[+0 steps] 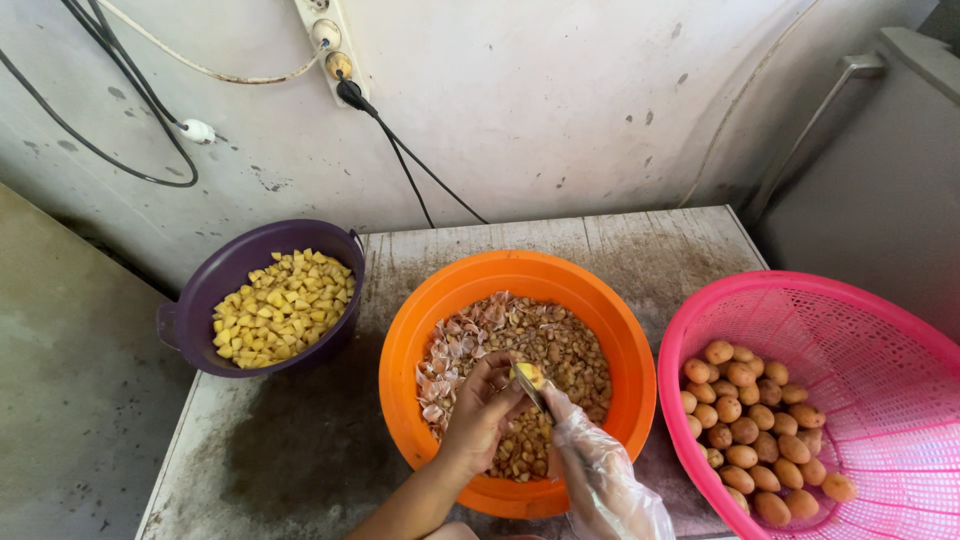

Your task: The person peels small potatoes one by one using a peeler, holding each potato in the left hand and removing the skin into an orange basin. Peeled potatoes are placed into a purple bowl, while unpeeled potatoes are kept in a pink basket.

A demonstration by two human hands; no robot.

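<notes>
Orange plastic makes the big round basin (600,310) in the middle of the worn table (300,450), and both hands work over it. The left hand (478,412) is bare and its fingers are curled closely around a small yellow potato (529,374), which sits just above the peels inside the basin. The right hand (592,455) wears a thin clear plastic glove and its fingers are closed on a knife (530,392); the handle is hidden in the glove, and the narrow blade touches the potato from below. The 2 hands are very near each other, almost touching at the potato.

Inside the orange basin lies a heap of brown and pale peels (470,335), thick on the left side and towards the back.

To the left, a purple bucket (215,280) stands partly over the edge of the table, and it holds many yellow potato cubes (283,308). To the right, a pink basket (860,340) with a mesh wall leans towards the basin, and small brown unpeeled potatoes (755,430) are gathered at its lower side.

Behind the table is a stained grey wall with a white power strip (328,40) and black cables (410,160) hanging down from it.
</notes>
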